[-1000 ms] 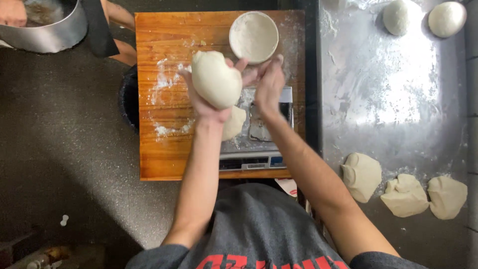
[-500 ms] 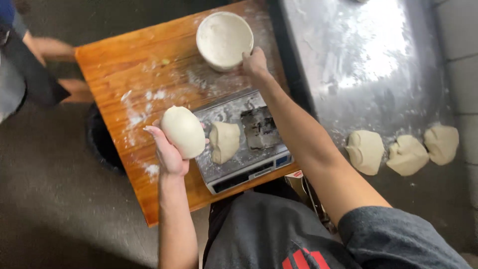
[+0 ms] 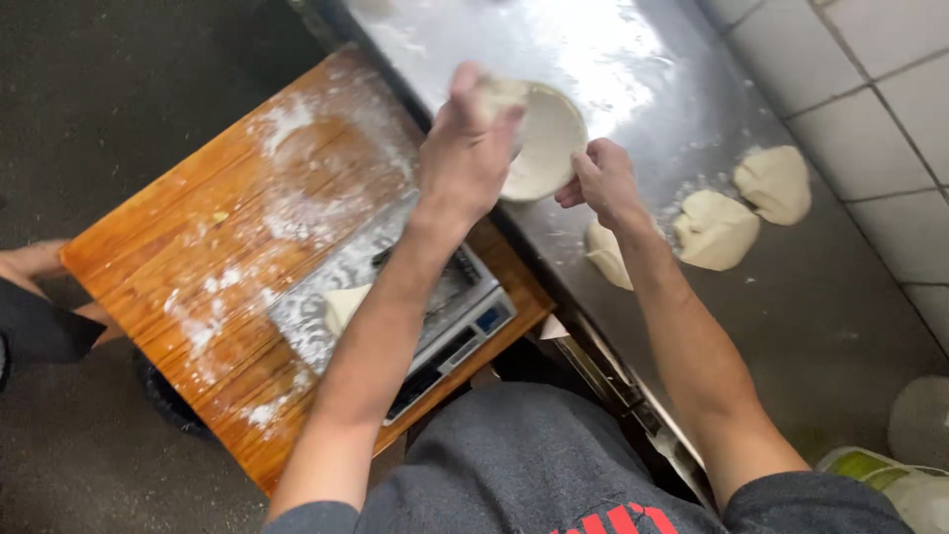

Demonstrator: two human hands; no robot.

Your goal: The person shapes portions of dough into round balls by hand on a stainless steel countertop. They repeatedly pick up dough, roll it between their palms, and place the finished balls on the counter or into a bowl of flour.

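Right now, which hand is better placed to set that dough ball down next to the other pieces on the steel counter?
Probably the left hand: it holds the dough ball against the white bowl. The right hand is nearer the dough pieces but grips the bowl's rim.

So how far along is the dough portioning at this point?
Three dough portions already lie on the steel counter. In hand: the left hand presses a dough ball into the white bowl, which the right hand steadies at its rim. Left: one dough piece sits on the floured scale on the wooden board.
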